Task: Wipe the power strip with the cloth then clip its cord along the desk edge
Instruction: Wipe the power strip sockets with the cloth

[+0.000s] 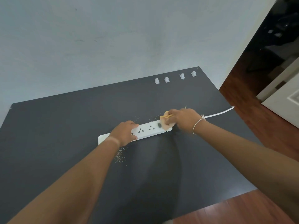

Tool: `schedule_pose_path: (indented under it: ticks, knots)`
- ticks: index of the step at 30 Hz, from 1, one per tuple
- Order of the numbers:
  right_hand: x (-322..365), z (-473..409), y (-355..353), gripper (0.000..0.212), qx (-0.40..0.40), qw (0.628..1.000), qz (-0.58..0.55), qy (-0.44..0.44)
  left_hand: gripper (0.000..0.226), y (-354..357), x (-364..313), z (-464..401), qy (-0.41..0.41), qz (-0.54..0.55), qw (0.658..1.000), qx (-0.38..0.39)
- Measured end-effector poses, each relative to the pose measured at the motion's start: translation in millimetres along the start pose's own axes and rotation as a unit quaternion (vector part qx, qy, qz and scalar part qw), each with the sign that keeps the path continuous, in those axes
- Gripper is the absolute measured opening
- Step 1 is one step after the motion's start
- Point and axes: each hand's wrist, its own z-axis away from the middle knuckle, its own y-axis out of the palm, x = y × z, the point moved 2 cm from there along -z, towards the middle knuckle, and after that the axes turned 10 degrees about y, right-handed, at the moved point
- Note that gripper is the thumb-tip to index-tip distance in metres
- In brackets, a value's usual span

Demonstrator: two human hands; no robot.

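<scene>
White power strip (146, 130) lies flat on the dark desk (64, 126), long axis running left-right with the right end tilted slightly away from the person. Sockets face up; a dark switch (159, 125) sits near the strip's right end.

Cloth (166, 120), yellow-orange, bunched, pressed on the strip's right end just right of the switch. Right hand (182, 119) grips the cloth, fingers curled over and clamped on it; a thin white band circles that wrist.

Left hand (124, 132) rests across the strip left of its middle, palm down, fingers bent over the strip's far edge and thumb at the near edge, holding it in place. The strip's left end shows beyond that wrist.

White cord (221, 112) leaves from behind the right hand and runs right of the strip to the desk's right edge, where it drops out of sight.

Fine light crumbs (120, 155) are scattered on the desk just near of the strip, below the left hand; more specks lie just beyond the strip's far side.

Four small white clips (166, 79) stand in a row at the desk's far edge, well beyond the strip, in two pairs. Pale wall beyond the desk; reddish wood floor to the right of it.
</scene>
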Motion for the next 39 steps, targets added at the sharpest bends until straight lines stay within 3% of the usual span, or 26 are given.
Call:
schedule_pose_path:
  ticks: [3,7,11,15,20,24,29,32,36,39]
  knots:
    - [-5,-4,-10,0.048,-0.036,0.995,-0.032,0.09,0.059,1,0,0,-0.003,0.004,1.0,-0.003]
    - [14,-6,-8,0.051,-0.029,0.999,-0.005,0.026,0.059,1,0,0,-0.005,0.01,1.0,-0.007]
    - [3,-9,-9,0.044,-0.033,0.99,-0.024,0.137,0.059,1,-1,1,-0.006,0.009,1.0,-0.01]
    - [17,-6,0,0.055,-0.02,0.999,-0.016,0.042,0.06,1,-1,1,-0.007,0.012,1.0,-0.012]
    - [2,-4,-3,0.045,-0.031,0.987,-0.036,0.154,0.059,2,-2,2,-0.005,0.014,1.0,-0.015]
    - [18,4,-1,0.05,-0.013,0.996,-0.041,0.076,0.06,2,-2,3,-0.007,0.02,1.0,-0.018]
    - [17,17,-4,0.037,0.043,0.997,-0.046,-0.037,0.059,1,-3,4,-0.004,0.018,1.0,-0.017]
    - [12,15,-9,0.043,0.001,0.998,-0.069,0.011,0.058,0,-4,5,-0.002,0.015,1.0,-0.014]
    - [22,15,-5,0.046,0.111,0.992,-0.051,0.032,0.057,2,-6,6,-0.003,0.006,1.0,-0.014]
    - [18,18,-12,0.045,0.111,0.986,-0.111,0.047,0.058,3,-6,8,-0.006,0.012,1.0,-0.015]
